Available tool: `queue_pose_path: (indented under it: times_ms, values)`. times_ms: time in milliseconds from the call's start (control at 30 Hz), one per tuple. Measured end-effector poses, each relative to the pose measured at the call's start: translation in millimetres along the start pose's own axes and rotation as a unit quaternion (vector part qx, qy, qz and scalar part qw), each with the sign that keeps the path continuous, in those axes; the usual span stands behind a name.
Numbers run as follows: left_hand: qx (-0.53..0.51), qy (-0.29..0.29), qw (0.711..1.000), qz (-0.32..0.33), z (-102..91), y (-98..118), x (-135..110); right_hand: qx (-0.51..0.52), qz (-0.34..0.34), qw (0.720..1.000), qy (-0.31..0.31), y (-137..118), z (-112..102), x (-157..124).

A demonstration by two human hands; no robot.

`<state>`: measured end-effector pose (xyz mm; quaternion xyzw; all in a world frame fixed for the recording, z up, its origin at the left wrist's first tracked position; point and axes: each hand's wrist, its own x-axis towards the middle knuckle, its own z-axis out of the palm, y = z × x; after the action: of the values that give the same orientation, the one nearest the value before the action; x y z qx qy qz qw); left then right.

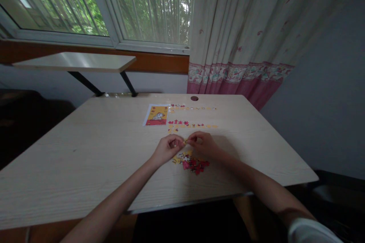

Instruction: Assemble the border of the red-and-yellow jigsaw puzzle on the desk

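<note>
On the worktop (114, 152), the picture card (156, 115) lies at left; the left hand (166, 148) pinches a small yellow puzzle piece (185, 142) just beyond the loose pile (196, 165), the right hand (204, 145) gripping the piece's other side. A light edge grip would keep its face readable.

Yellow piece (185, 142) (tiny), partly hidden
</note>
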<state>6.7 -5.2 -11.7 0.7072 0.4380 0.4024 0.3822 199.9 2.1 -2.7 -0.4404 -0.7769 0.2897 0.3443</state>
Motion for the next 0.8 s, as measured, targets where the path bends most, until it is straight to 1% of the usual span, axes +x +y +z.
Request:
queue_pose_path:
  times_ms: [100,167,333,467,567,633,733,800]
  values:
    - [0.017,-0.002,1.0,0.005,0.1,0,0,-0.011,0.0,1.0,-0.002,-2,0,0]
    - [0.014,-0.004,1.0,-0.002,-0.3,-2,0,-0.025,-0.012,1.0,0.012,-2,0,0]
    - [-0.026,0.004,0.999,-0.036,-0.7,-8,2,-0.098,-0.084,0.99,0.053,1,2,-2]
    - [-0.02,-0.001,0.999,-0.025,0.7,-8,1,-0.159,-0.139,0.975,0.07,4,3,-3]
    - [0.016,0.0,1.0,0.009,-1.4,-5,0,-0.194,-0.172,0.962,0.086,5,-1,-2]
    - [0.065,0.002,0.996,0.053,-5.5,-2,-1,-0.207,-0.182,0.955,0.108,7,-8,0]
    - [0.175,-0.025,0.975,0.134,-12.7,3,-4,-0.228,-0.172,0.945,0.16,14,-24,3]
    - [0.236,-0.057,0.956,0.167,-16.0,5,-6,-0.239,-0.164,0.938,0.192,20,-34,5]
